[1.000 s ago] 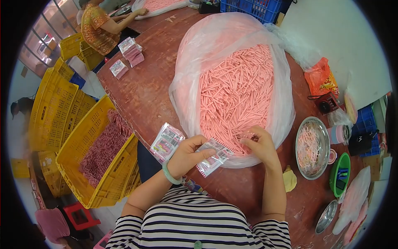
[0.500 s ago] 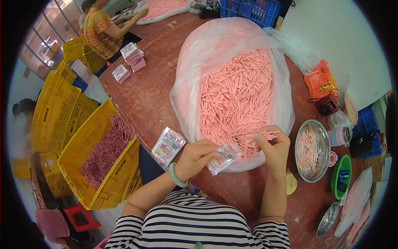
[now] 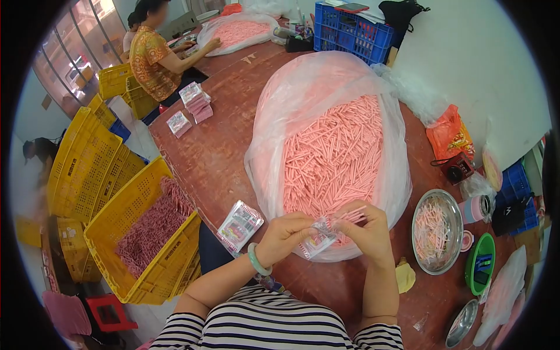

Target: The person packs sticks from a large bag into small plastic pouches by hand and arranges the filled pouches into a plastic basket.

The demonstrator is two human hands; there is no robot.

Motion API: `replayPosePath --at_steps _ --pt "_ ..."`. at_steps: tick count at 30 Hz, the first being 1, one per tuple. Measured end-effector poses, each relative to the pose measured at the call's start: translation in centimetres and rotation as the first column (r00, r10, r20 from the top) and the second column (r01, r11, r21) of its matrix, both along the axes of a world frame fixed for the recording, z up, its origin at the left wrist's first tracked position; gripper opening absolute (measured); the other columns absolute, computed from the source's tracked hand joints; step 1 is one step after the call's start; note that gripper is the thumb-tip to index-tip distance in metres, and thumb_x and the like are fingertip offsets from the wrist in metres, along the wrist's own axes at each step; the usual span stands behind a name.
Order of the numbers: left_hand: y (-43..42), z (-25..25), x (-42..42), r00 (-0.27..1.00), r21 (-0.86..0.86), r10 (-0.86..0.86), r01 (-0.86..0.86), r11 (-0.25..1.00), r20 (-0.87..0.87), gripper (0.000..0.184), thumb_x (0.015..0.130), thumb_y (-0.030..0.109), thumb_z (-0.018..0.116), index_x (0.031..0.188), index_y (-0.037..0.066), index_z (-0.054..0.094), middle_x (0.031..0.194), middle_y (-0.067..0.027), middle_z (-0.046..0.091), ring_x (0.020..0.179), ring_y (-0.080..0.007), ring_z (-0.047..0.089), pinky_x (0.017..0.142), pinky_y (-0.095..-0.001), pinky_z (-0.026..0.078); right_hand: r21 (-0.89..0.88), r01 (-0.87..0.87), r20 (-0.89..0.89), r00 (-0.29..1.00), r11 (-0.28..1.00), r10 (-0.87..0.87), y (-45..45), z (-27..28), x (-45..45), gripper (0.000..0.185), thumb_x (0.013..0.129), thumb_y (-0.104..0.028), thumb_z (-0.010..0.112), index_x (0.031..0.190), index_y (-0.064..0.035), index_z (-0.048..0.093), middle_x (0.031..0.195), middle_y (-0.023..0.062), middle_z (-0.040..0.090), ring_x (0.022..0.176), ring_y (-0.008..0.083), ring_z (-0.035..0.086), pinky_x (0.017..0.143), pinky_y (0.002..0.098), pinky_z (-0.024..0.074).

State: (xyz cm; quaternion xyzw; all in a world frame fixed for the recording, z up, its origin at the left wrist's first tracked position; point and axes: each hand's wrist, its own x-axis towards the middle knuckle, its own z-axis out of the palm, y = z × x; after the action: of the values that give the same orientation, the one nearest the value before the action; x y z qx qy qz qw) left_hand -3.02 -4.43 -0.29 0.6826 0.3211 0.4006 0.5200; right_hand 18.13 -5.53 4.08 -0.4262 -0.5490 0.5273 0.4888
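Note:
My left hand (image 3: pixel 287 236), with a pale green bangle at the wrist, pinches a small printed plastic packet (image 3: pixel 318 239). Close beside it, my right hand (image 3: pixel 368 233) grips a few thin pink sticks (image 3: pixel 353 215) and meets the packet's upper edge. Whether the stick ends are inside the packet I cannot tell. Both hands are over the near edge of a big clear plastic bag (image 3: pixel 265 140), which lies open and is full of loose pink sticks (image 3: pixel 332 157). A stack of flat printed packets (image 3: pixel 240 224) lies left of my left hand.
A yellow crate (image 3: pixel 140 291) of small dark pink packets stands at the left. On the right are a steel bowl (image 3: pixel 420 259) of sticks, a green basket (image 3: pixel 471 268) and a small metal bowl (image 3: pixel 462 324). A co-worker (image 3: pixel 153 55) sits at the far left.
My right hand has moved left with the sticks, up to the packet in my left hand. The camera view has tilted up slightly, so the table appears lower.

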Motion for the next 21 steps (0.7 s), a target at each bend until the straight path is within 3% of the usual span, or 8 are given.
replayPosePath --at_steps 3,7,10,13,16,17,20,21 --pt "0.4 0.6 0.5 0.996 0.031 -0.073 0.075 0.997 -0.059 0.016 0.09 0.003 0.059 0.101 -0.003 0.068 0.095 -0.0115 0.066 0.085 -0.0175 0.062 0.075 -0.0275 0.048 0.098 -0.045 0.204 0.979 0.994 0.024 0.1 0.4 0.3 0.027 0.076 -0.005 0.074 0.101 -0.0018 0.063 0.09 0.0047 0.06 0.082 0.0123 0.058 0.077 0.0264 0.0475" --pt "0.5 0.4 2.1 0.994 -0.18 -0.017 0.037 0.983 0.108 0.019 0.091 0.005 0.06 0.106 -0.003 0.068 0.094 -0.0086 0.067 0.087 -0.0134 0.062 0.076 -0.0257 0.049 0.369 -0.048 0.44 0.889 0.928 -0.129 -0.2 1.6 -0.4 0.047 0.073 -0.013 0.077 0.116 -0.0041 0.06 0.097 0.0087 0.052 0.092 0.0219 0.053 0.087 0.0326 0.0432" --pt "0.8 -0.4 3.0 0.978 -0.279 0.042 0.017 0.96 0.204 0.02 0.092 0.008 0.061 0.108 -0.002 0.068 0.092 -0.006 0.067 0.086 -0.0101 0.061 0.076 -0.0237 0.049 0.309 -0.089 0.38 0.924 0.947 -0.038 -0.1 1.7 -0.1 0.054 0.072 -0.013 0.077 0.121 -0.0042 0.058 0.102 0.0106 0.051 0.099 0.0256 0.051 0.093 0.0345 0.0396" --pt "1.0 -0.1 3.5 0.959 -0.401 0.034 0.086 0.912 0.282 0.019 0.093 0.009 0.06 0.106 -0.002 0.068 0.092 -0.0046 0.067 0.086 -0.0096 0.061 0.077 -0.0241 0.049 0.356 -0.059 0.409 0.907 0.933 -0.098 0.0 1.3 0.1 0.054 0.073 -0.007 0.075 0.124 -0.0043 0.058 0.101 0.0103 0.053 0.096 0.0242 0.053 0.089 0.0322 0.0426" --pt "0.9 1.7 3.3 0.953 -0.449 -0.056 0.191 0.873 0.297 0.019 0.095 0.011 0.058 0.105 -0.002 0.067 0.093 -0.0035 0.067 0.086 -0.0091 0.061 0.078 -0.0242 0.049 0.121 0.104 0.186 0.975 0.987 -0.126 -0.7 0.3 0.4 0.057 0.073 -0.001 0.072 0.127 -0.0042 0.057 0.098 0.0105 0.056 0.092 0.023 0.056 0.084 0.0304 0.0453" --pt "1.2 2.3 3.1 0.95 -0.452 -0.094 0.227 0.863 0.299 0.019 0.095 0.01 0.057 0.105 -0.003 0.067 0.093 -0.0037 0.067 0.086 -0.0093 0.061 0.078 -0.0243 0.049 0.134 0.111 0.181 0.974 0.985 -0.135 -0.9 0.9 0.3 0.062 0.073 0.003 0.069 0.132 -0.0052 0.053 0.099 0.0114 0.06 0.086 0.0212 0.057 0.079 0.0283 0.0474" --pt "1.8 2.1 2.6 0.957 -0.436 -0.148 0.247 0.865 0.249 0.019 0.097 0.012 0.055 0.101 -0.002 0.067 0.091 -0.0018 0.066 0.086 -0.008 0.059 0.077 -0.0236 0.048 0.195 0.064 0.257 0.96 0.979 -0.114 -1.0 1.2 0.1 0.066 0.073 -0.001 0.071 0.136 -0.0031 0.05 0.102 0.013 0.061 0.095 0.024 0.055 0.088 0.0307 0.0448" --pt "1.8 1.7 2.5 0.954 -0.436 -0.148 0.253 0.864 0.259 0.019 0.097 0.012 0.055 0.101 -0.002 0.067 0.091 -0.0012 0.065 0.085 -0.0077 0.059 0.077 -0.0236 0.048 0.231 -0.015 0.378 0.923 0.973 -0.076 -1.0 1.3 0.2 0.07 0.073 -0.004 0.073 0.138 -0.0023 0.046 0.107 0.0147 0.059 0.102 0.0261 0.053 0.091 0.0324 0.0426"
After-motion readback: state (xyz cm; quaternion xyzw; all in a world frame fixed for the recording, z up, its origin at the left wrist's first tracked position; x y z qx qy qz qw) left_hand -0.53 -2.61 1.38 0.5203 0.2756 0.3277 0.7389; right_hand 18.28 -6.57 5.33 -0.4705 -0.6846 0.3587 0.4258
